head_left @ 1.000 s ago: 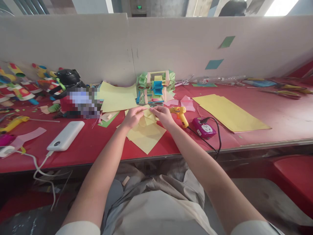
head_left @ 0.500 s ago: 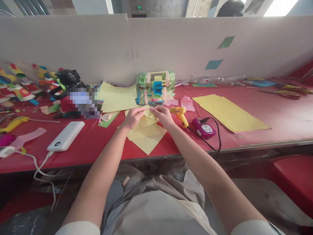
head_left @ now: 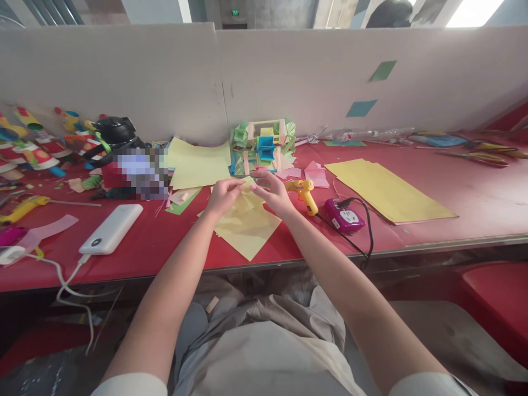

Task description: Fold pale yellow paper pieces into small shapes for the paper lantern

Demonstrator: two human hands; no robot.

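Left hand [head_left: 224,198] pinching folded yellow paper [head_left: 248,203], right hand [head_left: 274,193] spread beside it, clear plastic container [head_left: 373,135] behind, contents unclear

Yellow paper [head_left: 249,234], a glue gun [head_left: 308,198] and, at ten o'clock, colourful figures [head_left: 39,156] on one worktop [head_left: 159,231] mark a craft workshop.

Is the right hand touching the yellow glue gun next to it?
Cannot tell. In the head view, the right hand overlaps the front end of the glue gun, so neither gap nor contact shows plainly.
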